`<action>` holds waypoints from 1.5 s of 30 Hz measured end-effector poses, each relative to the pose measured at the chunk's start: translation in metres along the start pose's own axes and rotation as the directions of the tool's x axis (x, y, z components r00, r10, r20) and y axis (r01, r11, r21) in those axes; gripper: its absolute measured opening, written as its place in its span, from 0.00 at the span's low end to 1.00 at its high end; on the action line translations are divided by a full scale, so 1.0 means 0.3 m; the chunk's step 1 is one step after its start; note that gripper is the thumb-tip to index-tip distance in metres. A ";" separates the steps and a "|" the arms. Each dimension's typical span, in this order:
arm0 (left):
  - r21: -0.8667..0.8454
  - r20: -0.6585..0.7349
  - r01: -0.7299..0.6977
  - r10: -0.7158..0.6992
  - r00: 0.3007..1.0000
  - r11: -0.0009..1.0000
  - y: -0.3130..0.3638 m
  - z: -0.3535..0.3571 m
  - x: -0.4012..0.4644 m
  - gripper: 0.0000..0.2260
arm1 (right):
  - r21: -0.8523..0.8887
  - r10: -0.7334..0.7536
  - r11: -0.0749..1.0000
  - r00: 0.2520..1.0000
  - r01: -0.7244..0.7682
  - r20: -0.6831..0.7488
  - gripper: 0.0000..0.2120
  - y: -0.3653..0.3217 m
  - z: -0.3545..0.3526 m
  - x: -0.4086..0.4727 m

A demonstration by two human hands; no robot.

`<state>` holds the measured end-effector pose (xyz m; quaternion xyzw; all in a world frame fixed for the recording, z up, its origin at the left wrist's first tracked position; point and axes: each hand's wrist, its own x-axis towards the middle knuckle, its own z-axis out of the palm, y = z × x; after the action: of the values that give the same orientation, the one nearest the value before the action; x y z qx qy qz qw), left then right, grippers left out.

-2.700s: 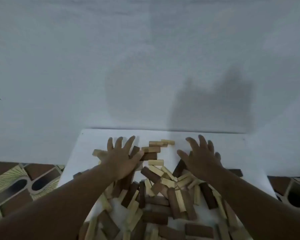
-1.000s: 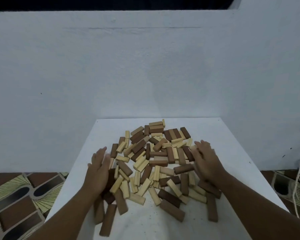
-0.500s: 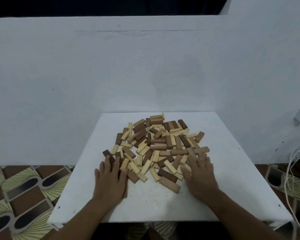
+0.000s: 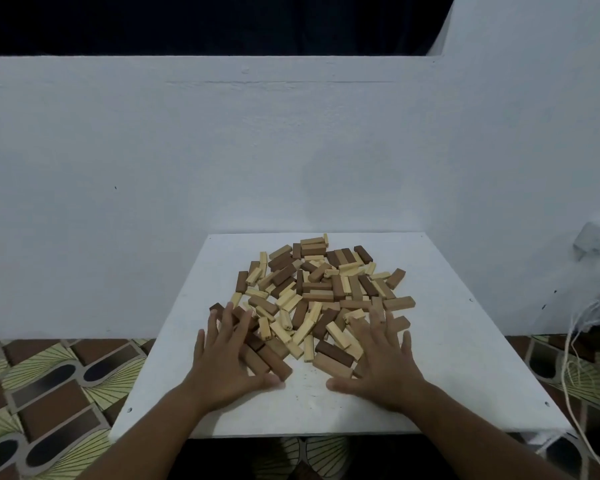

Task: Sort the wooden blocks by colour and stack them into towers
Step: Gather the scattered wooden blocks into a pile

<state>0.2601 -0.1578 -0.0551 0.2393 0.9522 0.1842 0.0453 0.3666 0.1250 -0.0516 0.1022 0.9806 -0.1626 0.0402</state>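
my left hand (image 4: 227,363) lay flat, palm down, at the lower left edge of the pile (image 4: 321,299), fingers straight and spread. its fingertips rested on dark blocks (image 4: 269,358) at the pile's near left corner; its thumb pointed right along the table (image 4: 465,358), close to the end of one dark block. it gripped nothing.

my right hand (image 4: 383,365) lay flat, palm down, at the lower right edge of the pile, fingers straight and spread, thumb pointing left toward the other thumb. its fingertips rested on blocks at the pile's near right side. it gripped nothing.

the two thumbs were apart, with bare table between them.

the pile sat at the centre of the frame, on the middle and far part of the white table. it held pale blocks (image 4: 305,329) and dark blocks mixed together, lying flat and crossed at many angles, some on top of others. no tower stood; no colour was set apart. one brown block (image 4: 395,278) lay at the pile's upper right edge, just beside the rest.

the table stood against a white wall (image 4: 187,168) filling the upper half of the frame. a patterned floor (image 4: 49,382) showed at lower left and lower right. thin cords (image 4: 575,358) hung at the right edge of the frame.
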 end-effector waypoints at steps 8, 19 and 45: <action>-0.026 0.125 0.063 -0.059 0.990 0.998 0.031 0.055 0.052 0.59 | -0.027 0.044 0.999 0.998 -0.045 -0.037 0.62 -0.042 0.045 0.074; -0.480 -0.092 0.215 -0.293 0.952 0.850 -0.086 -0.033 0.305 0.47 | 0.321 0.179 0.943 0.952 -0.094 -0.249 0.46 0.202 -0.102 0.422; -0.231 -0.095 0.002 -0.025 0.995 0.973 0.019 -0.071 0.933 0.40 | 0.229 -0.196 0.941 0.952 0.250 -0.234 0.37 -0.030 -0.210 1.058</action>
<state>0.0123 -0.0280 -0.0328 0.2168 0.9271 0.3045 0.0279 0.0520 0.1966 -0.0249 0.0105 0.9553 -0.2797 -0.0949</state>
